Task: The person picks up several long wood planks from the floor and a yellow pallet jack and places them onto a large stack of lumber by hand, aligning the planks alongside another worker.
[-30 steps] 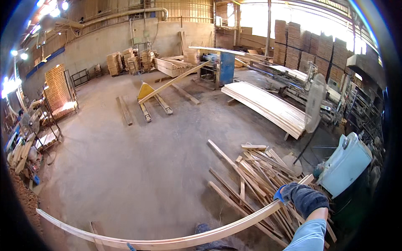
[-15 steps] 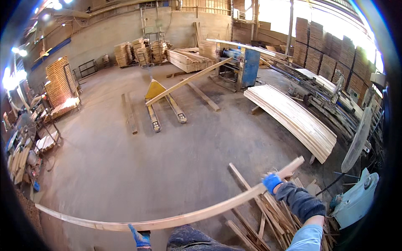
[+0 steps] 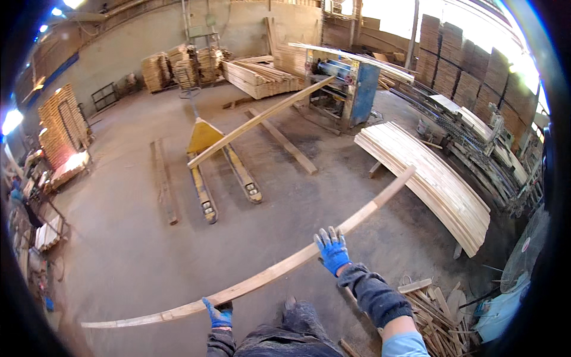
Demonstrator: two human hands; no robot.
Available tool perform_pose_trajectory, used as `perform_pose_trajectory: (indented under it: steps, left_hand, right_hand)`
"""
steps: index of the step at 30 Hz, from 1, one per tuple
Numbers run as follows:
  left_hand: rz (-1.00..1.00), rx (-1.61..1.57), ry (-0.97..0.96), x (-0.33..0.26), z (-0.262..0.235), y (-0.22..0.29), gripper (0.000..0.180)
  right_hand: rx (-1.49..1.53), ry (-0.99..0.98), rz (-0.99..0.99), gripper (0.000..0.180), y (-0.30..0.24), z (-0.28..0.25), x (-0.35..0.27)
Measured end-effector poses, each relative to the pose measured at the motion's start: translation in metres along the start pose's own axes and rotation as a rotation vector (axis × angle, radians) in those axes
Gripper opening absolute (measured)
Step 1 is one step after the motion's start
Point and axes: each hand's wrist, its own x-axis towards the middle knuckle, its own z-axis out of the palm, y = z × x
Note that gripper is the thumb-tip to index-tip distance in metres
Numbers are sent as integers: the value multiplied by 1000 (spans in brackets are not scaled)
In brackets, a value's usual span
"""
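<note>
A long pale wooden board reaches across in front of me, its right end raised toward a stack of boards. My left hand, in a blue work glove, is closed around the board near its left part, thumb along the near face and fingers partly hidden below. My right hand, also gloved in blue with greyish fingertips, lies against the board farther right. Its fingers are stretched out and spread across the wood, not wrapped round it. Beyond the board's right end rests the wide stack of pale boards.
A yellow pallet jack stands ahead, with a long beam slanting from it to a blue machine. Loose offcuts lie at lower right beside a fan. Timber piles stand farther back.
The board has swung away from the scrap pile, its right end now up near the board stack. My right hand has moved left and forward, its fingers now spread. My left hand still holds the board.
</note>
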Motion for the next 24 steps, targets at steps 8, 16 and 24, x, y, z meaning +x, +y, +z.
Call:
perform_pose_trajectory:
  steps: [8, 16, 24]
  left_hand:
    - [-5, 63, 63, 227, 143, -66, 72]
    - [81, -20, 47, 456, 322, -109, 64]
    - [14, -87, -30, 737, 464, -191, 56]
  right_hand:
    - [79, -120, -7, 79, 81, 151, 266]
    - [53, -102, -80, 92, 124, 239, 525]
    - [139, -286, 14, 100, 176, 408, 782]
